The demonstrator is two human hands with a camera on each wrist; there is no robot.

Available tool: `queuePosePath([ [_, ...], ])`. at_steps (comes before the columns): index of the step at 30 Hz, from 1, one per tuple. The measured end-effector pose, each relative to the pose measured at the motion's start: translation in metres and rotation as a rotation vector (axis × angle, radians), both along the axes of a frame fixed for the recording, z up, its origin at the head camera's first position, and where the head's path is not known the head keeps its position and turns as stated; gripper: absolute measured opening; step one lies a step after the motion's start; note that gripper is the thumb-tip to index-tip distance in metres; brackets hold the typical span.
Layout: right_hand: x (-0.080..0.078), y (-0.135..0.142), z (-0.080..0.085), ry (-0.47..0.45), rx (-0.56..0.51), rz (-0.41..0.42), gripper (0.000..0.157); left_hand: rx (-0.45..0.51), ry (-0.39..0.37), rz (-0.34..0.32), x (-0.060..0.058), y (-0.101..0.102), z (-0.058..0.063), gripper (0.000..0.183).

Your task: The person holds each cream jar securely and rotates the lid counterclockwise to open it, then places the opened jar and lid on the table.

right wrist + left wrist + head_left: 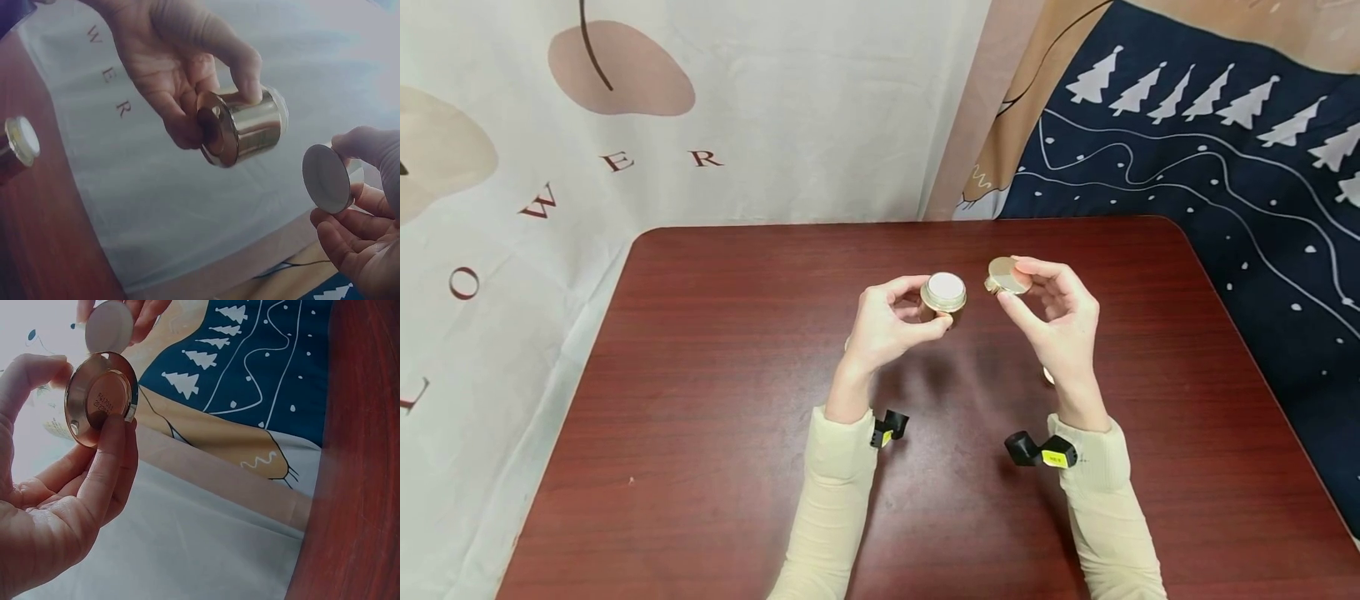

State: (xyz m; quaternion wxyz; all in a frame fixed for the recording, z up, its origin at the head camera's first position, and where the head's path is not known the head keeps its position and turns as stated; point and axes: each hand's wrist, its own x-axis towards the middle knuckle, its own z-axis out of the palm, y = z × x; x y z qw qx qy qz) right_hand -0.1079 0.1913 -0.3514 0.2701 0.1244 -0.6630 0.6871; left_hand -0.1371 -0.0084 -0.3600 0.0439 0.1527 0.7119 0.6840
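My left hand [877, 329] grips a small gold cosmetic jar [943, 293] above the table, its white top facing up and toward the head camera. The jar's shiny base [103, 403], with small printed characters, shows in the left wrist view. Just to the right, my right hand [1063, 321] pinches a round gold lid [1009, 277] between thumb and fingers. Jar and lid are apart. In the right wrist view the lid's pale flat side [326, 178] faces the camera, beside the jar's gold side wall [259, 125].
A second gold jar with a white top [25, 140] stands on the reddish-brown table [715, 467]. Small pale edges of things peek out behind both wrists in the head view. A white printed cloth [820, 108] and a navy tree-patterned cloth [1172, 158] hang behind the table.
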Motion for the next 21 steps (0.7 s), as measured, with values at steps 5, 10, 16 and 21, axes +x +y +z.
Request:
queuePosePath([
  [5, 0.001, 0.004, -0.002, 0.001, -0.063, -0.006, 0.039, -0.01, -0.005, -0.002, 0.0, 0.0, -0.001, 0.045],
  [10, 0.001, 0.006, -0.005, 0.0, -0.073, -0.041, 0.034, -0.012, -0.005, -0.001, -0.001, 0.0, -0.001, 0.044],
  [16, 0.001, 0.01, -0.01, 0.007, -0.046, -0.081, 0.032, -0.009, 0.001, -0.001, -0.002, 0.001, -0.002, 0.044],
  [21, -0.001, 0.013, -0.013, 0.009, -0.025, -0.098, 0.029, -0.008, 0.0, 0.0, -0.002, 0.002, -0.002, 0.044],
])
